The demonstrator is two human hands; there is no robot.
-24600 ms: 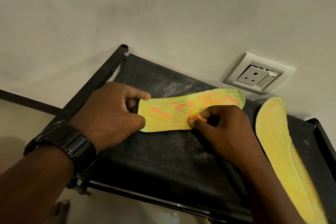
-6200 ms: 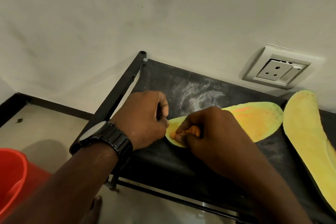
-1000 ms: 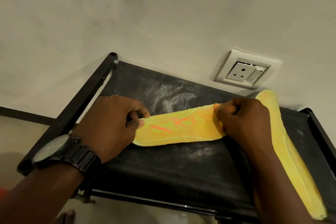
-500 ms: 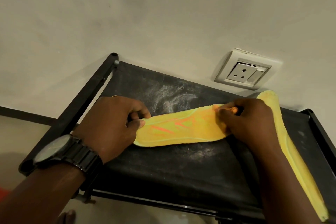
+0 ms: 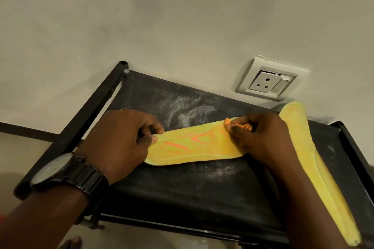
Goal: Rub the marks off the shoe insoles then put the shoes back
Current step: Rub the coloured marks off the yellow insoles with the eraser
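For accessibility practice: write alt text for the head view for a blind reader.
The left hand pinches one end of a yellow, orange-marked insole on a black shelf; the right hand presses an orange scrap to it. A second insole lies beside.

Your insole (image 5: 194, 147) is bright yellow, turning greener at the rim, and orange-red streaks cross its middle: a triangle shape and a few slanting lines. The lump (image 5: 243, 126) in your right hand (image 5: 261, 137) is orange, close to the shade of those streaks. The other insole (image 5: 303, 147) is plain yellow with a paler line running along it. Your shelf (image 5: 182, 188) is black cloth smeared with whitish dust, on a black frame (image 5: 91, 115). Your watch (image 5: 62, 170) is black all over. The socket (image 5: 267, 82) is white and the wall (image 5: 162, 26) is cream.
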